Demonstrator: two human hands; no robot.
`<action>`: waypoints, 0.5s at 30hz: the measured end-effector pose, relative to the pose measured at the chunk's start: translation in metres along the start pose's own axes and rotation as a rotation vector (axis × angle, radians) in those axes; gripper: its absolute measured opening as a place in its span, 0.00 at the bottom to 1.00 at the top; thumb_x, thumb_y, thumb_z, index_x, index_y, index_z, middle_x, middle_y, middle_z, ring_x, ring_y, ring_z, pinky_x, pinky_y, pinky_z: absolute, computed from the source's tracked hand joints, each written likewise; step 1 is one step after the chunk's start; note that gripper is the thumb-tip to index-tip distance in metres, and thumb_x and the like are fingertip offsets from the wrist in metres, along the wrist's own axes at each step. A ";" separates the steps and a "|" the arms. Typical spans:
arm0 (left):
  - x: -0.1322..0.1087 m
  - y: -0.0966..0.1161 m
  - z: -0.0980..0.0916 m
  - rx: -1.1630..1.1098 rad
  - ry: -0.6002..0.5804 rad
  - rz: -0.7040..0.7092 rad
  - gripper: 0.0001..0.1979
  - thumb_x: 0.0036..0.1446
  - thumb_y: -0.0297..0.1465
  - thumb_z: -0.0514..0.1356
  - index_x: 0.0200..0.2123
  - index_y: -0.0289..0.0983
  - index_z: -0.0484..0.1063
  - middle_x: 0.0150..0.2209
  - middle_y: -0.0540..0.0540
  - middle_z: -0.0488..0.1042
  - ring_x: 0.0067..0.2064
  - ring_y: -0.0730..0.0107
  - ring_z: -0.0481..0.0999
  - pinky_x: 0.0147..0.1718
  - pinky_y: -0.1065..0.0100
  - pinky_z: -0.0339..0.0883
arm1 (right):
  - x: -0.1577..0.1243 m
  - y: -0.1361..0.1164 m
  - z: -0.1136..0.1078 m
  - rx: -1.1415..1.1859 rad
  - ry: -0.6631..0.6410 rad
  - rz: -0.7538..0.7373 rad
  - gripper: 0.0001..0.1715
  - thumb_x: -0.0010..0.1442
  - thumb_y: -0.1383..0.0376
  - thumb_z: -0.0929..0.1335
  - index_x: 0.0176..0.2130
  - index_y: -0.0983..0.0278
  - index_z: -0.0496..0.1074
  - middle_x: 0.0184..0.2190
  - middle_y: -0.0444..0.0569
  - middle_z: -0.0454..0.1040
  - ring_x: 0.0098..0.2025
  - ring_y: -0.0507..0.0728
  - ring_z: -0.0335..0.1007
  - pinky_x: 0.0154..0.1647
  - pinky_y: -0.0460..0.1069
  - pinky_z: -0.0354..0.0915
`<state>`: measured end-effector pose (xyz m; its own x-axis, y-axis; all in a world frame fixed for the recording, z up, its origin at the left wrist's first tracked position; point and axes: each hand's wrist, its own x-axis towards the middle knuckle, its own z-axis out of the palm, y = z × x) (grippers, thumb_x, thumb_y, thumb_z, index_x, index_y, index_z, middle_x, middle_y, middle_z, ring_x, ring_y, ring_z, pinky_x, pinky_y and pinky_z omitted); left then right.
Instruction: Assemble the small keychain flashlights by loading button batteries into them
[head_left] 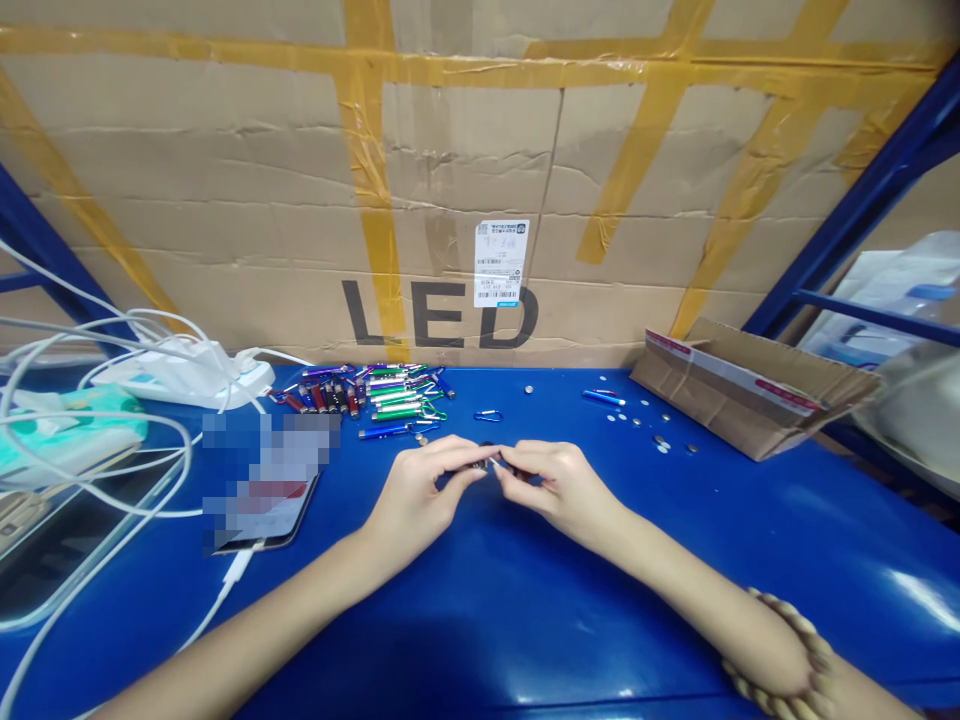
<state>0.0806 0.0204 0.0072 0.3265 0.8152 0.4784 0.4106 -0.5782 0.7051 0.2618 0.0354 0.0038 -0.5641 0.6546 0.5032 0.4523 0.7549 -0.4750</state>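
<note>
My left hand is closed in a pinch on a small dark part, mostly covered by the fingers. Facing it, my right hand pinches another small dark piece, also largely hidden. The fingertips meet or nearly meet just above the blue table. Behind them lies a blue carabiner clip. Several slim metal keychain flashlights in blue, green, purple, red and black are piled behind my left hand. Right of the clip are a blue flashlight tube and several small round button cells.
An open cardboard box stands at the back right. A large taped carton walls off the back. On the left lie a phone with a cable, a power strip, tangled white cords and a green-and-white packet. Blue shelf posts flank the table.
</note>
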 end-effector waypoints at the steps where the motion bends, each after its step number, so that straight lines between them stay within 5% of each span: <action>1: 0.000 0.000 0.001 -0.007 0.000 -0.015 0.13 0.53 0.25 0.58 0.42 0.41 0.76 0.38 0.47 0.79 0.39 0.65 0.77 0.40 0.68 0.70 | 0.000 0.000 0.001 -0.006 0.007 0.005 0.19 0.62 0.62 0.59 0.24 0.67 0.69 0.18 0.44 0.60 0.21 0.48 0.54 0.23 0.44 0.52; 8: -0.001 0.005 0.004 -0.200 0.030 -0.201 0.24 0.49 0.25 0.59 0.52 0.39 0.68 0.36 0.49 0.79 0.36 0.67 0.79 0.41 0.66 0.72 | -0.002 -0.001 0.007 -0.075 0.079 -0.013 0.18 0.63 0.61 0.58 0.30 0.67 0.71 0.19 0.46 0.64 0.21 0.49 0.56 0.22 0.44 0.54; 15: -0.001 0.002 0.013 -0.467 -0.025 -0.428 0.29 0.46 0.24 0.60 0.54 0.30 0.63 0.30 0.48 0.77 0.31 0.70 0.77 0.35 0.68 0.72 | -0.005 0.002 0.013 -0.525 0.110 -0.120 0.20 0.64 0.64 0.56 0.40 0.70 0.72 0.24 0.53 0.71 0.28 0.55 0.66 0.28 0.47 0.61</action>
<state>0.0922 0.0178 0.0019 0.2380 0.9666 0.0947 0.0966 -0.1206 0.9880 0.2565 0.0326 -0.0087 -0.5700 0.5415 0.6180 0.6890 0.7247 0.0005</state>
